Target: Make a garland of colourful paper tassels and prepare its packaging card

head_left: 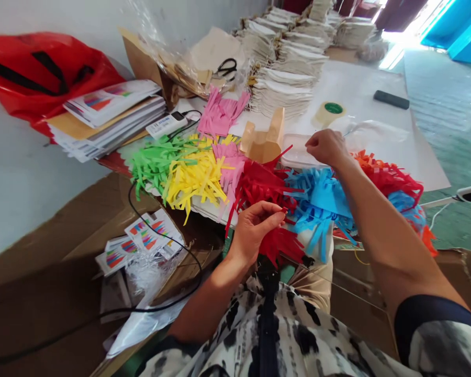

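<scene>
My left hand (255, 230) is closed in a pinch, with a small tip of red paper showing between thumb and fingers. Red fringed paper (280, 245) hangs just below that hand. Behind it lies a pile of red fringed paper (259, 183) at the table's edge. My right hand (327, 146) is closed over the right end of a shallow clear plastic tray (294, 157); whatever its fingers pinch is hidden. Beneath the right forearm lies blue fringed paper (322, 196). Further right is a red and orange fringed bunch (392, 175).
Green (155, 162), yellow (196, 175) and pink fringed paper (222, 112) lie to the left. Tape (329, 112), a brown paper piece (262, 139), scissors (226, 68) and stacked white bundles (282, 86) stand behind. A black cable (160, 235) crosses above an open carton (63, 272).
</scene>
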`<act>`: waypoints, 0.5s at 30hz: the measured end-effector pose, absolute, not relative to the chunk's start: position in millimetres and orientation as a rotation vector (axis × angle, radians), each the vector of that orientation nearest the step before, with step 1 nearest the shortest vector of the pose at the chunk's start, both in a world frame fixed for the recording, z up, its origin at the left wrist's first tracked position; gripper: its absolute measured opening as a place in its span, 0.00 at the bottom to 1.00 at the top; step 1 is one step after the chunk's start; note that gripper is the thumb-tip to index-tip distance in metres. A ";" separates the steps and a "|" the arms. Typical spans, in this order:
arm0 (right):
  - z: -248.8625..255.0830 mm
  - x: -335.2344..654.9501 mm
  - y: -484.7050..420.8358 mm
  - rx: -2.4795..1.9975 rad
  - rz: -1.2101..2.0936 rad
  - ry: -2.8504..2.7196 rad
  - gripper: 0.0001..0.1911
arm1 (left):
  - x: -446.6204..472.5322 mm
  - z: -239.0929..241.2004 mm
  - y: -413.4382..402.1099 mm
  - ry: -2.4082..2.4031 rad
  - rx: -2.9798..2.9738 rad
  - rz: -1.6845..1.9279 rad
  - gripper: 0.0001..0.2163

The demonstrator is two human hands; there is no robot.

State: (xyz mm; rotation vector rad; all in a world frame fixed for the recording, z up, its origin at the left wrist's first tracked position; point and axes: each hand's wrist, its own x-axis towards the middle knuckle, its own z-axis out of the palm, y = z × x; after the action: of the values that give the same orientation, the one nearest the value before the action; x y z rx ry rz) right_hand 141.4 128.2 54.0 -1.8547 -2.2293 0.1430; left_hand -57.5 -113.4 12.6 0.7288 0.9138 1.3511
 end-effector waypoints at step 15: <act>76.9 162.8 -128.5 -1.265 0.525 -1.936 0.08 | -30.8 33.5 -135.4 0.958 1.156 1.316 0.06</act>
State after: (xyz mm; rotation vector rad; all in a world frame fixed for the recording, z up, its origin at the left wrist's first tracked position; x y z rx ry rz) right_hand 162.8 -128.5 76.9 -1.2653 -1.9357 0.5251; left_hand -30.8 -135.4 33.5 1.1565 0.9576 1.3161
